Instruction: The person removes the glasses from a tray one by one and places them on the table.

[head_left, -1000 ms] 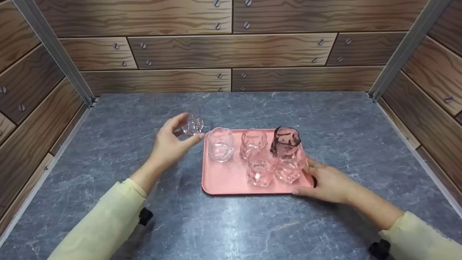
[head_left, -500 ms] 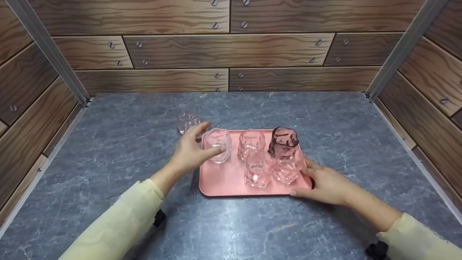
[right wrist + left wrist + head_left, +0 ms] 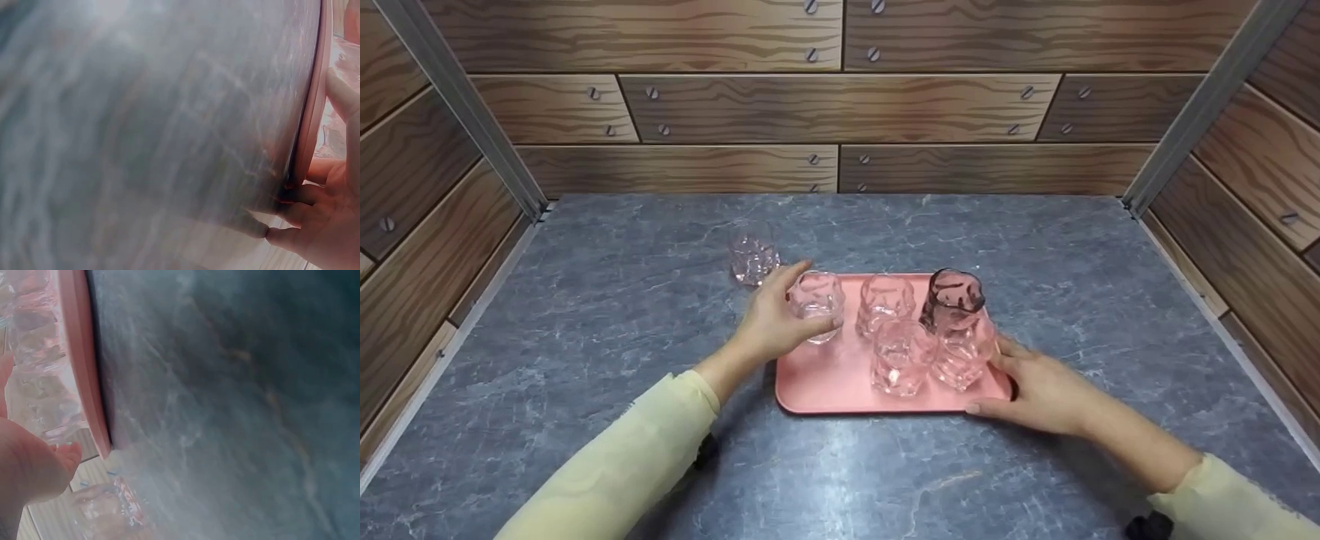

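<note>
At the back left corner of the pink tray (image 3: 825, 382), my left hand (image 3: 772, 319) grips a clear drinking glass (image 3: 817, 289), thumb across its front and fingers behind it. My right hand (image 3: 1042, 390) holds the tray's right end, its thumb at the front edge; in the right wrist view several fingers (image 3: 304, 208) reach under the rim. Also on the tray stand a dark smoky glass (image 3: 954, 292), a clear glass at the back middle (image 3: 886, 300), and two clear glasses (image 3: 900, 360) in front of them.
Another clear glass (image 3: 754, 255) stands on the grey marbled table (image 3: 660, 247), behind and left of the tray. Wood-patterned walls (image 3: 840, 105) enclose the table at the back and both sides.
My left hand has let go of the glass now standing on the table behind the tray. It has moved right and taken hold of the tray's left glass. The right hand stays on the tray.
</note>
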The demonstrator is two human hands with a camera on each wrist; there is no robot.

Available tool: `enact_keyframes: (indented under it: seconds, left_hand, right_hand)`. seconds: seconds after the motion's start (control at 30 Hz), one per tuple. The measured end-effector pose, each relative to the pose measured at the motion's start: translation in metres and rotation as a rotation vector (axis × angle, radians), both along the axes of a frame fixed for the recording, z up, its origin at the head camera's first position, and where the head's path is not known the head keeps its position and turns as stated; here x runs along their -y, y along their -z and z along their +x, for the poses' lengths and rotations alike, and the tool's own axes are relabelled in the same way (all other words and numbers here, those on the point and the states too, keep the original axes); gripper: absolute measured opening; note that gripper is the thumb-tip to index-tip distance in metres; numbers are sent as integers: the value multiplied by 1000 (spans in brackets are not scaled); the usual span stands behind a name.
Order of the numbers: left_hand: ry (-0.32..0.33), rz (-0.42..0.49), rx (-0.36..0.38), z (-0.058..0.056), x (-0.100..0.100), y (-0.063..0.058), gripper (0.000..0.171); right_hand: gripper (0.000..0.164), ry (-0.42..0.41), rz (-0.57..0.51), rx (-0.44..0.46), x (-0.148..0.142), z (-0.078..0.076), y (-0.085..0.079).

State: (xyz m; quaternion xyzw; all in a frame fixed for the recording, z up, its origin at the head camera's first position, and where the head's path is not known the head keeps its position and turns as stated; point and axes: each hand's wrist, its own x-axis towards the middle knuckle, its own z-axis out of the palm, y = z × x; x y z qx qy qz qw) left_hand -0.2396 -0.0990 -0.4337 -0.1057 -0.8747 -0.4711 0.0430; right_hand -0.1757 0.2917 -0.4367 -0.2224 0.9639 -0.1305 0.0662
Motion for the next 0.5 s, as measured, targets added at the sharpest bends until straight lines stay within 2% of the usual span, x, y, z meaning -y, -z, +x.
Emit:
enact_keyframes:
  seconds: [0.23, 0.5]
  left_hand:
    - [1, -7, -9, -1, -3, 5, 97]
    - [-6, -5, -31, -3, -4, 6, 93]
  right_hand:
    - [107, 3, -2, 11, -2, 0, 0]
    - [107, 1, 2, 5, -1, 0, 0]
